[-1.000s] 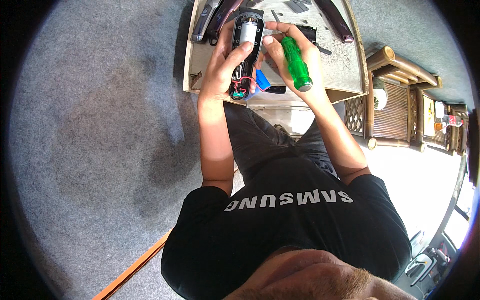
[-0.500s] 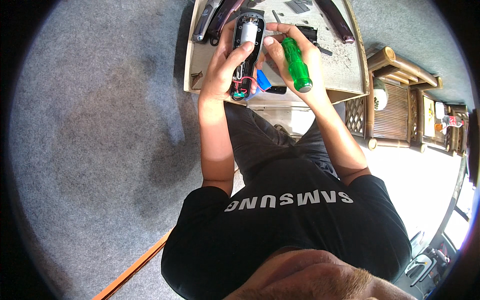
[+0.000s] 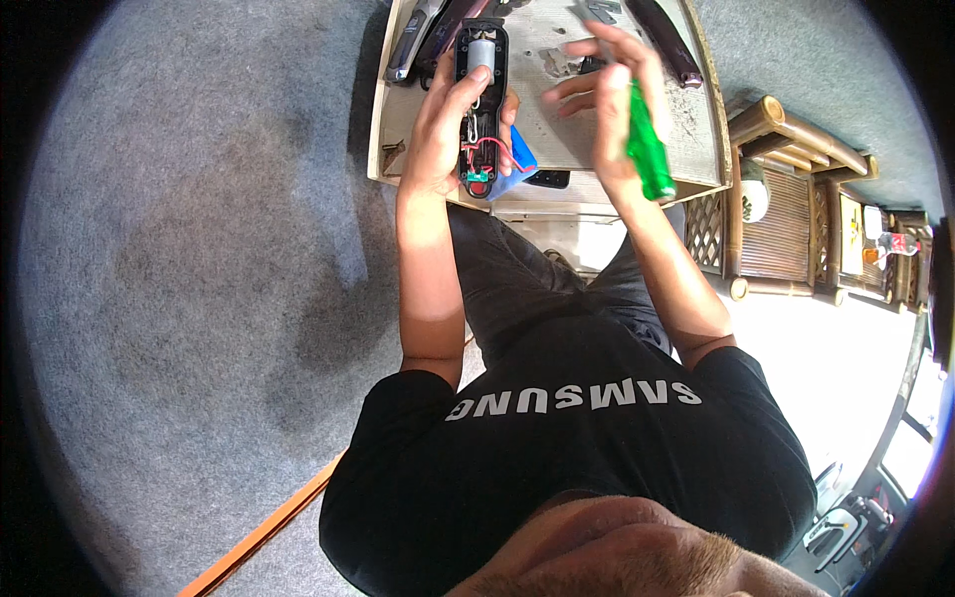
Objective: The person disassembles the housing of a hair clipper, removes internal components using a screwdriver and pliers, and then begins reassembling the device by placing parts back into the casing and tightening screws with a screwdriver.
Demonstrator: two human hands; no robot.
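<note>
My left hand [image 3: 435, 139] is wrapped round an opened hair clipper [image 3: 494, 109], its thumb lying by the silvery motor [image 3: 481, 55]. Below the motor show red wires and a small green circuit board [image 3: 477, 176]. A blue battery-like piece [image 3: 519, 164] hangs beside the clipper on the red wire. In my right hand [image 3: 612, 114] a green-handled screwdriver [image 3: 649, 149] rests against the palm, while the fingers reach out over the table, somewhat blurred. The screwdriver's shaft is hard to make out.
The pale wooden table [image 3: 686, 139] carries dark hair-like crumbs. A grey clipper [image 3: 410, 45] lies at its left, a dark purple one [image 3: 667, 40] at the far right. Flat grey pieces [image 3: 562, 62] lie near my right fingers. Right of the table stands a bamboo chair [image 3: 776, 234].
My right hand has drawn away from the clipper to the right, carrying the screwdriver along. The clipper, still in my left hand, has shifted slightly left, and its motor looks greyer.
</note>
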